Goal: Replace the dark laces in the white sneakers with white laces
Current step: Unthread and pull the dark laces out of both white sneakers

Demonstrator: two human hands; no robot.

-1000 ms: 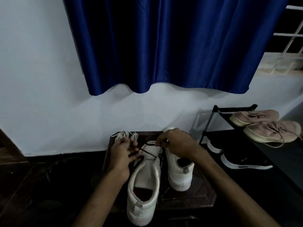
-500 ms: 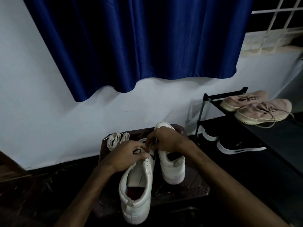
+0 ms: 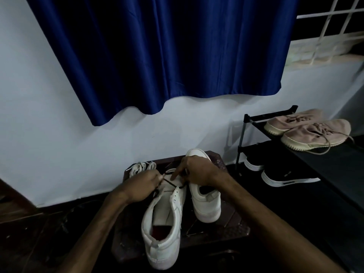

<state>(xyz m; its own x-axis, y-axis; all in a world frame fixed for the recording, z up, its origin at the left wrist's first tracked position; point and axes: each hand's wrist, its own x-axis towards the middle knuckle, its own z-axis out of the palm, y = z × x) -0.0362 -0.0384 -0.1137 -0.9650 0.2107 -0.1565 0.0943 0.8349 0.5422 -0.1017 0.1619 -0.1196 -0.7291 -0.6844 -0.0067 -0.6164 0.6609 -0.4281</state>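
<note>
Two white sneakers (image 3: pixel 165 219) are sitting on a dark table (image 3: pixel 232 223), white laces (image 3: pixel 140 168) bunched behind. The left hand (image 3: pixel 140 187) is pinching the dark lace (image 3: pixel 169 182); the right hand (image 3: pixel 199 171) is pressing the left sneaker's front, its grip unclear. A blue curtain (image 3: pixel 167 56) is hanging over the pale wall (image 3: pixel 49 144), a shoe rack (image 3: pixel 275 150) standing right.

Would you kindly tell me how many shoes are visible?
6: two white sneakers on the stool, two pink shoes atop the rack, two black shoes below. Others may be hidden.

2 white sneakers (image 3: pixel 163 223), dark lace (image 3: pixel 171 183) half-threaded.
</note>
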